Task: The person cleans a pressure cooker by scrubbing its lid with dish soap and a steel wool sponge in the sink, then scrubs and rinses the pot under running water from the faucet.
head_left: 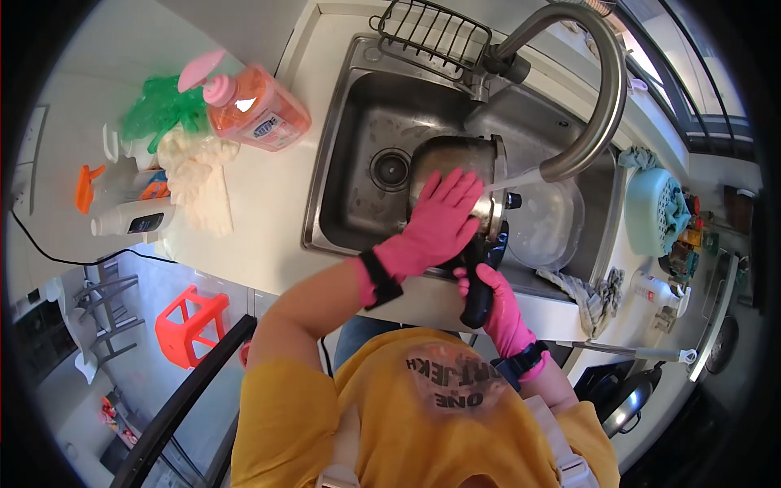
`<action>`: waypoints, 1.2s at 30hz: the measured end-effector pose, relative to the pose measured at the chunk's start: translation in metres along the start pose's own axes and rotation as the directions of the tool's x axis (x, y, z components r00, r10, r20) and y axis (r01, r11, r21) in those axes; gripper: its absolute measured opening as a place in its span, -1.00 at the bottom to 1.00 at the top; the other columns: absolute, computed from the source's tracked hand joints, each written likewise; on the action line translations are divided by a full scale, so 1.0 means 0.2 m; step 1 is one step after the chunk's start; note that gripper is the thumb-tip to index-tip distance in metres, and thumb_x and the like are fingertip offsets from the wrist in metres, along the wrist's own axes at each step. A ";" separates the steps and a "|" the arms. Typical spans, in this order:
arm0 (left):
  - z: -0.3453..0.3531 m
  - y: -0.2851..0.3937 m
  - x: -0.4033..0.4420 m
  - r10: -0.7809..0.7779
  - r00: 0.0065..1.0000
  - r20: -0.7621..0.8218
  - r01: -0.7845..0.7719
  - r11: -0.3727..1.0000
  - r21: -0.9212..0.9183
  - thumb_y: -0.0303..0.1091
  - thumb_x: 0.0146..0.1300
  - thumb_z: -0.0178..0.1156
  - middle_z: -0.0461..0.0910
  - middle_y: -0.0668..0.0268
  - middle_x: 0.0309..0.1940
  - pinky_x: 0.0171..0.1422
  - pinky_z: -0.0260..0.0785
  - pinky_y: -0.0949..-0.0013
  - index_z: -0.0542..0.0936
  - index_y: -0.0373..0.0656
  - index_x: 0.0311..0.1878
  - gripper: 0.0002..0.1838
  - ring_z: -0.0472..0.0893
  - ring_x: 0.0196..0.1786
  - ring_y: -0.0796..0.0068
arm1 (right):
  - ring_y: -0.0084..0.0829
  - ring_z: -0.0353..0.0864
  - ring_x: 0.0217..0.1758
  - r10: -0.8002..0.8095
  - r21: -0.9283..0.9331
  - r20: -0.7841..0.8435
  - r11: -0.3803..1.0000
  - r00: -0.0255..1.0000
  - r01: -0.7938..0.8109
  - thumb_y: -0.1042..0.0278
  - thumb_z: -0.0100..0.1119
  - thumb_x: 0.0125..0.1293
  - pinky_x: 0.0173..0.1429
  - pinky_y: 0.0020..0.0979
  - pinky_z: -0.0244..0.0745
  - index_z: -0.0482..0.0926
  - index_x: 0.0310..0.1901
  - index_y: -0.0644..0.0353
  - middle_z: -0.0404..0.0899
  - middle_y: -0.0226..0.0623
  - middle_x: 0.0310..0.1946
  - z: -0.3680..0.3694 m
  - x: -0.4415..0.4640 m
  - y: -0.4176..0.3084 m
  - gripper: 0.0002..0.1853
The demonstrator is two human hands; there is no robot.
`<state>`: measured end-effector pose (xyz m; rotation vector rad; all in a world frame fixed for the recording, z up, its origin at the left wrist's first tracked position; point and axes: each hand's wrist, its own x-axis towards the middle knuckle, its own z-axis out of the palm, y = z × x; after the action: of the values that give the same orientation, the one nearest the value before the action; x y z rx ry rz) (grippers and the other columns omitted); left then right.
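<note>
Over the double steel sink (312,203), near the divide between its two basins, I have a metal pot (452,156) tipped on its side, its rim turned to the right. My left hand (443,213), in a pink rubber glove, is open, the palm laid flat on the pot's side with the fingers pointing to the far side. My right hand (500,307), gloved the same way, is closed around the black handle (478,299), which points towards me over the near edge of the sink. From the curved faucet (616,89) on the far right, a stream of water runs leftward to the pot's rim. A translucent bowl (565,228) sits in the right basin, just beside the pot, and the drain (390,169) shows in the left one. Behind the sink stands a black wire rack (433,34). On the counter to the left are a pink soap bottle (260,120), cream gloves (195,172), a green bag (167,114) and a white bottle (134,220). To the right, a striped rag (598,302) hangs over the sink's near corner, and a pale green basket (645,215) stands farther off.
</note>
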<state>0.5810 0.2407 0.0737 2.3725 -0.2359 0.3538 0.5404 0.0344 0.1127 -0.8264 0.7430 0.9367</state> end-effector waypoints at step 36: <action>-0.25 0.16 0.11 -0.387 0.494 0.779 0.707 -0.342 -0.619 0.19 0.48 -0.02 0.56 0.30 -0.37 -0.54 0.19 0.48 0.53 -0.08 -0.04 -0.52 0.48 -0.51 0.50 | -0.23 0.52 0.12 -0.691 -0.338 0.699 -0.094 0.183 0.937 0.13 0.13 0.37 0.32 -0.23 0.32 0.74 -0.23 0.08 0.72 -0.30 -0.19 0.52 0.32 -0.26 -0.74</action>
<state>0.5830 0.2493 0.1363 0.7159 0.5539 -0.5657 0.6317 0.1290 0.1247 -1.5723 -0.6752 0.0253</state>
